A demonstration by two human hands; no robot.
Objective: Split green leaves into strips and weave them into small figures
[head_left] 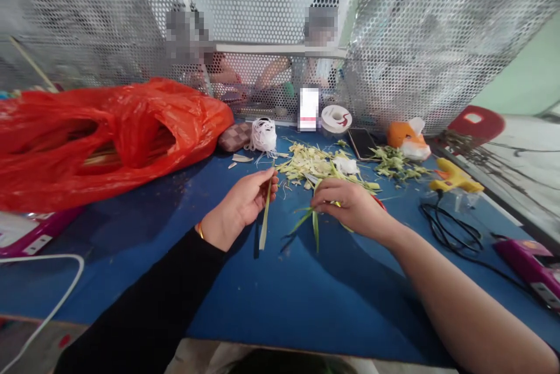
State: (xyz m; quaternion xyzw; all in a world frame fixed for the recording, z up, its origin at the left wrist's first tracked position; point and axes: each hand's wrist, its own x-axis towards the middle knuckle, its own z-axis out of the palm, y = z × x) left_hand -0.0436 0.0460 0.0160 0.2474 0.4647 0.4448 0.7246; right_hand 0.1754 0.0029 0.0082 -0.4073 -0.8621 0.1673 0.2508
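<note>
Pinched upright in my left hand (247, 205) is a long, narrow pale-green leaf strip (265, 219), its lower end hanging just above the blue table. My right hand (345, 202), closed and turned down, grips thin green leaf strips (315, 231) that poke out below its fingertips. A grey blade tip shows beside its fingers and red handle parts (380, 203) behind it, looking like scissors lodged in the same hand. The palm hides most of them. Just beyond both hands lies a pile of yellow-green leaf scraps (306, 159).
A red plastic bag (175, 111) covers the left side. Behind the scraps are white string (263, 136), a checkered pouch (235, 137), a white spool (336, 119) and a phone (362, 144). A yellow glue gun (459, 175) with black cable lies right. People sit beyond a perforated screen.
</note>
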